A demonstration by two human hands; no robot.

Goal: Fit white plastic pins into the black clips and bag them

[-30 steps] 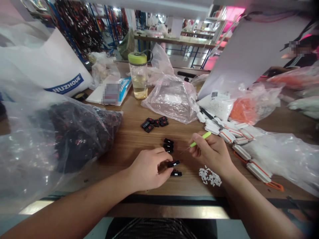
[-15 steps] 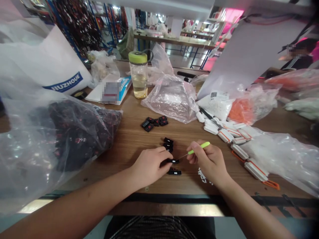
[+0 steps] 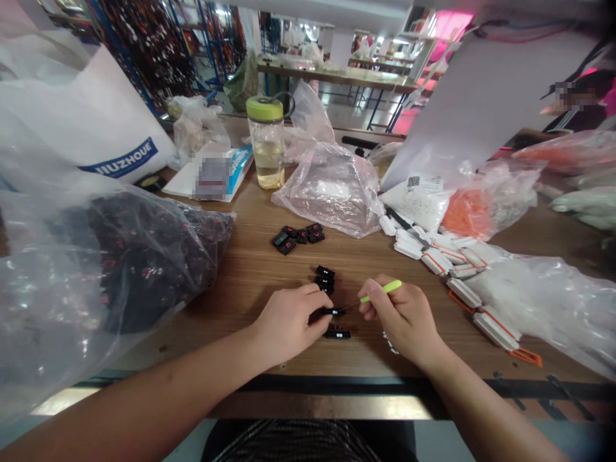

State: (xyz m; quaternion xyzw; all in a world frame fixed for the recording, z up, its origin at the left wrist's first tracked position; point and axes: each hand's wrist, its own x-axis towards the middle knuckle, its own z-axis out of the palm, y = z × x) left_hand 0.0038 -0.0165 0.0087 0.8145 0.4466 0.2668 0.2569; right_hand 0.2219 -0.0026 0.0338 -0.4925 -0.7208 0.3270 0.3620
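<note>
My left hand [image 3: 289, 321] pinches a small black connector [image 3: 333, 312] against the wooden table [image 3: 250, 263]. My right hand [image 3: 402, 314] grips a thin pick tool with a green handle [image 3: 382, 290]; its metal tip touches the connector's right end. Another black connector [image 3: 337, 334] lies just in front of the held one. A few more black connectors [image 3: 325, 278] sit right behind my left fingers. A small pile of tiny white pieces [image 3: 389, 343] is mostly hidden under my right hand.
Several black connectors [image 3: 298, 237] lie farther back. A big clear bag of dark parts [image 3: 120, 263] fills the left. White and orange parts [image 3: 462, 276] spread at right beside plastic bags [image 3: 543, 308]. A green-lidded bottle [image 3: 266, 144], a clear bag [image 3: 332, 189] and another person [image 3: 584, 96] are behind.
My right hand moved left and down toward the connector, covering most of the white pieces. The pick's tip went from clear of the connector to touching it. My left hand hardly moved.
</note>
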